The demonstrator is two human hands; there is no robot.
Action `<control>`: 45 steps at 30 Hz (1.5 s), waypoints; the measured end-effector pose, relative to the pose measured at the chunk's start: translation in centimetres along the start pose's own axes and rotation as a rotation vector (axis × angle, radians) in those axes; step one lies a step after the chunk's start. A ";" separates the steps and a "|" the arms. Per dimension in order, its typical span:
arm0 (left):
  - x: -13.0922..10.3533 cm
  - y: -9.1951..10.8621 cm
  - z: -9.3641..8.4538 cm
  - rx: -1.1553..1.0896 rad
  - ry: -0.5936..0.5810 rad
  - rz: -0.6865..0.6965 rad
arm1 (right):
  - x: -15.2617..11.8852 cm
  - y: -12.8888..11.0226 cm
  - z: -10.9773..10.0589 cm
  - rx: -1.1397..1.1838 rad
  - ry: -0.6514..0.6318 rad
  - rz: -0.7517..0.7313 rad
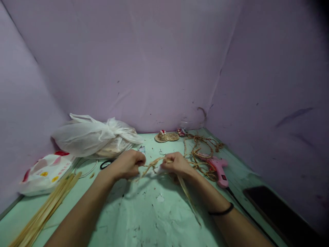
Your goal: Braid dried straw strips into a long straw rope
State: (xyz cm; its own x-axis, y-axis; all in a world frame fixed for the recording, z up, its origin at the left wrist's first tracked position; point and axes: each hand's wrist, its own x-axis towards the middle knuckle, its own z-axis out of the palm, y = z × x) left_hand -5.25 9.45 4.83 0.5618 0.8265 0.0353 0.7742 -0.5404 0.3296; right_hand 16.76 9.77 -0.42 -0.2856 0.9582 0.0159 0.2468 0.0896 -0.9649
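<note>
My left hand (129,164) is closed, fingers pinching one end of a pale tan fibre strand (151,165) above the table. Facing it, my right hand (177,164) is closed on the same strand, and a loose flat tail (187,193) hangs from it toward the table. Between the hands the strand looks twisted, though motion blurs it. Something small and whitish by the right fingertips is too blurred to name. Behind the hands lies a small woven piece (171,137) with a red-and-white decoration (162,132) on it.
A tied white plastic bag (89,137) and a tissue pack (48,173) stand at left, above dry fibre strips (47,209) and black scissor handles (105,165). At right are braided cord (199,147), a pink glue gun (219,169) with its cable, and a dark phone (277,212).
</note>
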 end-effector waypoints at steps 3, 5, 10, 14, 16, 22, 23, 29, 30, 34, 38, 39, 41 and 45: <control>-0.5 -1.2 -0.5 -0.107 0.048 -0.096 | -0.1 0.4 -0.5 0.092 0.164 0.005; -0.5 -1.3 -0.3 -0.244 0.059 -0.141 | -0.2 0.1 0.0 0.121 0.059 0.059; 0.2 -0.2 0.6 -0.447 0.065 -0.186 | -0.7 -1.1 2.1 0.095 -0.096 0.104; 0.4 0.6 0.8 -0.568 0.000 -0.204 | -1.0 -1.3 2.1 0.052 -0.140 0.043; 0.4 1.1 1.1 -0.675 -0.036 -0.235 | -1.1 -1.3 2.1 0.092 -0.190 0.009; 1.2 2.1 3.3 -0.986 -0.069 -0.330 | -1.5 -1.3 2.7 0.067 -0.261 -0.034; 1.3 2.1 3.6 -1.011 -0.025 -0.365 | -1.5 -1.2 2.7 0.047 -0.262 -0.037; 1.7 2.4 3.7 -1.002 0.188 -0.478 | -1.4 -0.8 2.3 0.032 -0.302 -0.040; 1.7 2.5 3.6 -0.995 0.204 -0.470 | -1.4 -0.8 2.2 0.042 -0.300 -0.020; 1.3 2.7 2.8 -1.167 0.065 -0.325 | -1.4 -0.9 1.5 0.128 -0.210 0.039; 0.8 2.6 2.0 -1.397 0.046 -0.260 | -1.2 -0.4 1.0 0.282 -0.093 0.084; 0.8 2.6 1.9 -1.407 0.067 -0.283 | -1.1 -0.3 1.0 0.298 -0.091 0.088; 0.8 2.7 1.9 -1.409 0.100 -0.331 | -1.1 -0.4 1.1 0.320 -0.110 0.063; 1.1 3.1 2.6 -1.416 0.098 -0.389 | -1.4 -1.3 2.1 0.413 -0.181 -0.039</control>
State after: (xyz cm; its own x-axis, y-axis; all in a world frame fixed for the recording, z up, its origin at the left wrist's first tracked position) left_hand -1.50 8.31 3.46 0.3232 0.9188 -0.2268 -0.0884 0.2679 0.9594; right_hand 14.91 7.79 0.28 -0.4540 0.8900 0.0435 -0.1468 -0.0265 -0.9888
